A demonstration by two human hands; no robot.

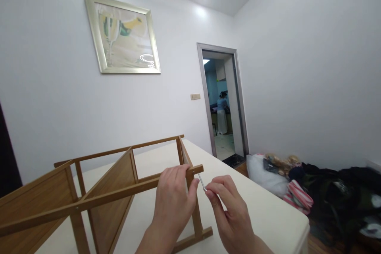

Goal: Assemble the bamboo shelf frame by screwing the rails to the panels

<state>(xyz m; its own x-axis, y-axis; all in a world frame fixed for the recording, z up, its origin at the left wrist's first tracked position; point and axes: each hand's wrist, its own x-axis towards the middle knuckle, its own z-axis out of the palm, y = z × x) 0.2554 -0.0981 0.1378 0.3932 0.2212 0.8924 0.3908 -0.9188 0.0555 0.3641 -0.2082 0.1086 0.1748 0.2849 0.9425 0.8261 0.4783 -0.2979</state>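
A brown wooden shelf frame lies on its side, with panels set between its long rails. My left hand is wrapped round the upper rail near its right end, the thumb on the near side. Between the pinched thumb and fingers of my right hand is a thin metal hex key. It slants up to the rail end, close to a small bolt hole; whether its tip sits in the bolt I cannot tell.
The frame rests on a cream-covered table. Right of the table, clothes and bags are heaped on the floor beside a white plastic bag. Behind is a doorway, with a person standing in the room beyond.
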